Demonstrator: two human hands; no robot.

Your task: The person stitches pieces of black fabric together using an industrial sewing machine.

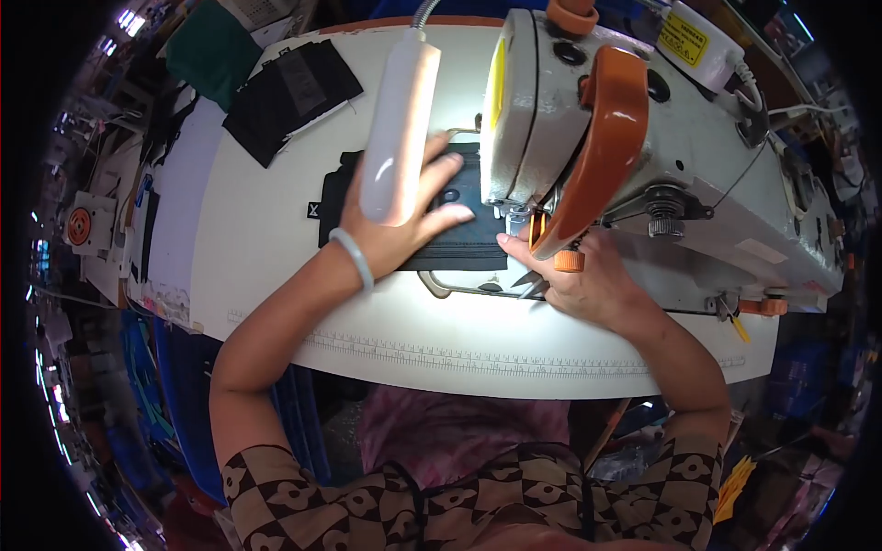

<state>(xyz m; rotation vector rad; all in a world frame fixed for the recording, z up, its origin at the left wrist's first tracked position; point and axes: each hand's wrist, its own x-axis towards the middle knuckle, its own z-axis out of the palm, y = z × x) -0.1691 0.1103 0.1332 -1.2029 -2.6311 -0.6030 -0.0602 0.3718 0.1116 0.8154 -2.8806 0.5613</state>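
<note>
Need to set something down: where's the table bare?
Bare white tabletop: left of the black fabric piece under the left hand; also a strip between the black printed ruler scale and the grey-white metal sewing machine. Crowded: around the machine's needle end, with right hand and fabric.

A sewing workshop, by its sewing machine (680, 161), flex-neck lamp (401, 119), ruler-printed worktable (266, 239) and black fabric (464, 254).

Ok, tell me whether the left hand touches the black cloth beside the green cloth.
Apart: the head view shows a strip of white tabletop between the left hand and that black cloth.
</note>
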